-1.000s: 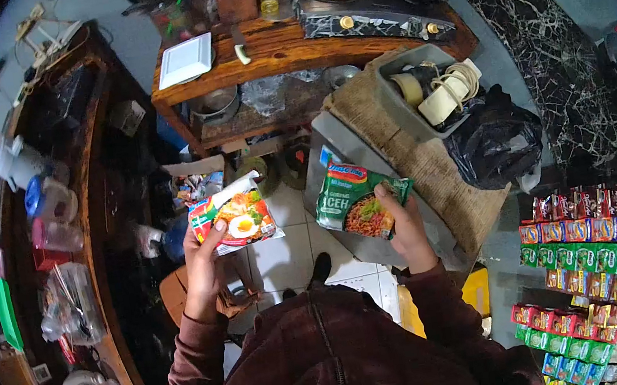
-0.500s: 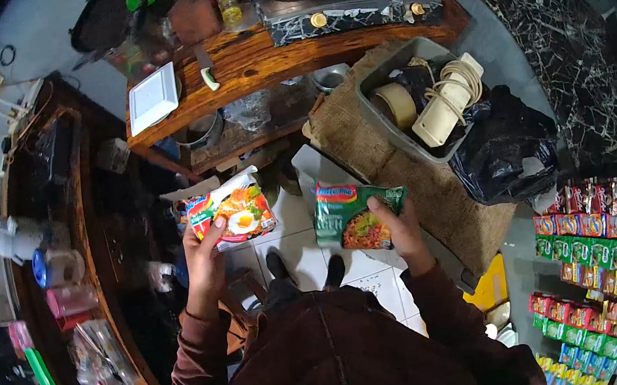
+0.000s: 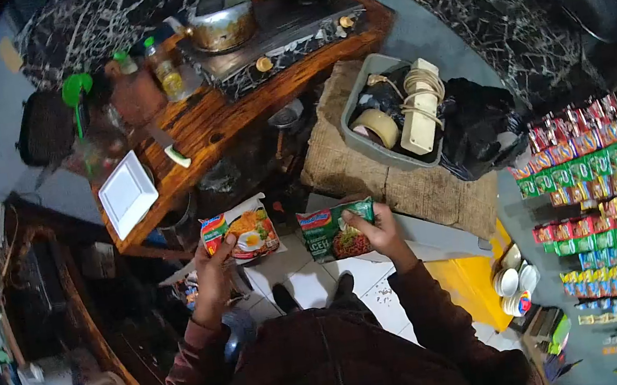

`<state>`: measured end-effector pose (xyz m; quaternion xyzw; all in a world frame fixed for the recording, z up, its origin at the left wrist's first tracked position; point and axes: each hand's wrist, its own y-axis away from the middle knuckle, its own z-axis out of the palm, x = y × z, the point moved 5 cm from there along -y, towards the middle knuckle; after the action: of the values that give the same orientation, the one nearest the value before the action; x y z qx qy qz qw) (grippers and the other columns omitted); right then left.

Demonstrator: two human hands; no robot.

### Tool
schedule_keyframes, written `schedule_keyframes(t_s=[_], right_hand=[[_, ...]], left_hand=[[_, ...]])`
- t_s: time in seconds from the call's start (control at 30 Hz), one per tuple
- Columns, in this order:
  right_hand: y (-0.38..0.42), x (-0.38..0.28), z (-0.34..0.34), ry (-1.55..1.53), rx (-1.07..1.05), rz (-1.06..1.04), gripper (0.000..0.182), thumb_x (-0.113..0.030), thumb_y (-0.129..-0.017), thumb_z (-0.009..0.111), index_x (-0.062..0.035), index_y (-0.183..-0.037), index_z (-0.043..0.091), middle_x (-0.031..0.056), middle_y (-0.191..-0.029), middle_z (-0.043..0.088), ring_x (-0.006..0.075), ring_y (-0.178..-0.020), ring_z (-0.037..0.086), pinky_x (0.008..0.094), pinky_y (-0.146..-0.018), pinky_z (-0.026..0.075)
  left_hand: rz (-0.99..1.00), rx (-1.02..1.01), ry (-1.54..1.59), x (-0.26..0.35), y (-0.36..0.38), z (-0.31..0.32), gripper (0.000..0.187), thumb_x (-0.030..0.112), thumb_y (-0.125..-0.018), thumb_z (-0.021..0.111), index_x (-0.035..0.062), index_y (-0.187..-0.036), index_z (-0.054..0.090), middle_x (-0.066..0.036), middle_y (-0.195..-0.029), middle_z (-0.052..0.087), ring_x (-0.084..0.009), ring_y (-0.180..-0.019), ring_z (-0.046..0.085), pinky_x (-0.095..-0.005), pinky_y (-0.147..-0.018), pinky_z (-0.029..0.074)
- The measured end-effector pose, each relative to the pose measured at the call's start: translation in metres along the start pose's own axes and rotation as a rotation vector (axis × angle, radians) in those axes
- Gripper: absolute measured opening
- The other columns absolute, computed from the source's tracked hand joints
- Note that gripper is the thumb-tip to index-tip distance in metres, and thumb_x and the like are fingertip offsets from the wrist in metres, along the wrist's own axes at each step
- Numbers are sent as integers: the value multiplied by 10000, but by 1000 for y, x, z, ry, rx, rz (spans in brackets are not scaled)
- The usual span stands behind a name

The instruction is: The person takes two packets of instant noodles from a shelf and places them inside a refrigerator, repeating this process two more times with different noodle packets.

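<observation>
My left hand (image 3: 214, 275) grips the lower left side of a white and red noodle packet (image 3: 250, 236) with a fried egg pictured on it, thumb on the front. A green noodle packet (image 3: 320, 242) is held at its right side by my right hand (image 3: 381, 231), the thumb across its front. Both packets are upright before my body, a small gap between them, above the tiled floor (image 3: 313, 284).
Ahead stands a wooden table (image 3: 200, 140) with a white square plate (image 3: 128, 194), a knife (image 3: 177, 157), a stove (image 3: 281, 46) and a pot (image 3: 223, 29). Right of it, a grey bin (image 3: 351, 120) holds tape and a power strip. Sachet strips (image 3: 578, 171) hang at the right.
The view has turned, so the table and stove sit further left and the sachets show more fully. The two packets are nearer each other, still held.
</observation>
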<state>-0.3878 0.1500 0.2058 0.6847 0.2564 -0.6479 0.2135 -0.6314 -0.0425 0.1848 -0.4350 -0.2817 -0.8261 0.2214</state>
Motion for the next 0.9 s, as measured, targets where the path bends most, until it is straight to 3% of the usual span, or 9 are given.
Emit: schedule_keyframes(t_s=[0.23,0.3,0.37,0.57,0.63,0.8,0.9], right_hand=[[10,26,-16,35,84,-47,210,-128,-915,668,12,-1072,661,34,-896,692,110,-844,622,271,-785,484],[14,26,-21,126,147,-88,201,-193,-904,695,4,-939,685,48,-781,670,87,-699,576,266,-652,457],[16,25,-23,58,174,-106,210,-206,-907,696,-3,-960,679,47,-763,659,83,-681,564,266,-636,456],[16,29,-33,69,95,-88,270,-234,-920,684,8,-1037,653,48,-812,672,97,-753,587,281,-719,484],[15,29,-31,84,68,18,313,-274,-937,661,19,-1048,647,52,-840,677,101,-797,591,285,-773,484],[8,49,-37,-177,86,236,314,-309,-948,645,2,-949,688,-20,-859,656,69,-793,531,263,-764,452],[6,35,-38,-153,127,169,293,-290,-941,654,-1,-964,695,-18,-880,663,76,-819,546,259,-793,445]], left_hand=[[-107,-146,-52,-14,-27,40,315,93,-910,652,-2,-1195,557,-89,-1089,660,-181,-977,656,-345,-858,538],[-113,-133,-102,-11,-24,53,324,88,-905,657,-3,-1198,553,-95,-1091,659,-189,-983,658,-352,-872,542],[-104,-106,-125,-21,-29,48,327,86,-901,662,-2,-1196,553,-94,-1091,659,-191,-980,660,-353,-868,544],[-73,-115,-90,-29,-23,58,312,96,-890,686,6,-1165,570,-76,-1057,665,-159,-942,654,-312,-826,530],[-64,-87,-118,-32,-20,53,303,100,-889,691,11,-1154,576,-71,-1050,666,-146,-929,650,-298,-813,523],[-32,-26,-51,-34,-3,55,244,85,-901,672,18,-1121,591,-60,-1049,672,-130,-930,649,-286,-810,518],[-43,-30,-48,-32,-7,50,241,76,-905,663,8,-1124,588,-65,-1057,670,-144,-945,654,-296,-832,524]])
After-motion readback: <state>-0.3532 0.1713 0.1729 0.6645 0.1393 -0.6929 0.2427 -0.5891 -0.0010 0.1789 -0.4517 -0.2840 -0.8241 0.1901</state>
